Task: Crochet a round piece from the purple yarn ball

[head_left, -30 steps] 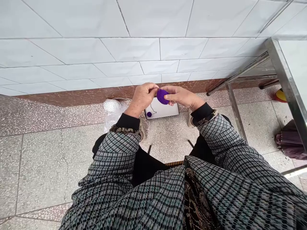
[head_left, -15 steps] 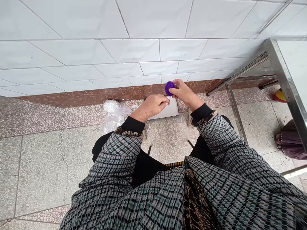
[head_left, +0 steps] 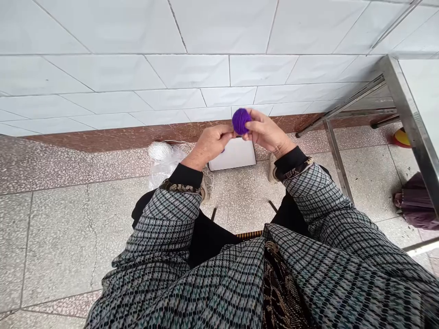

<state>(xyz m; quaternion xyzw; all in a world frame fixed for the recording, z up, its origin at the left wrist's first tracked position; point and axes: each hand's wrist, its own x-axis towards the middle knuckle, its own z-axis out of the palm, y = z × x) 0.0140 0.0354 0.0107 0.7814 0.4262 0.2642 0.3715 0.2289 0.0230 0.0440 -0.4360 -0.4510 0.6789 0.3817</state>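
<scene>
A small ball of purple yarn (head_left: 241, 121) is in my right hand (head_left: 266, 131), held by the thumb and fingers on its right side. My left hand (head_left: 211, 144) is closed in a pinch just left of the ball. A bit of purple yarn shows below its fingers, so it appears to grip the strand; most of that strand is hidden. Under both hands, on the floor, lies a shallow white box (head_left: 233, 156) with a dark rim.
White yarn (head_left: 160, 151) and clear plastic wrapping (head_left: 163, 171) lie on the floor at left. A tiled wall (head_left: 192, 71) rises in front. To the right stands a metal-framed table (head_left: 411, 114), with purple cloth (head_left: 416, 201) and a red-and-yellow object (head_left: 402, 137) near it.
My right hand has turned the purple ball and shifted it slightly left and up. My left hand has moved a little left and up, and the strand between the hands shows less.
</scene>
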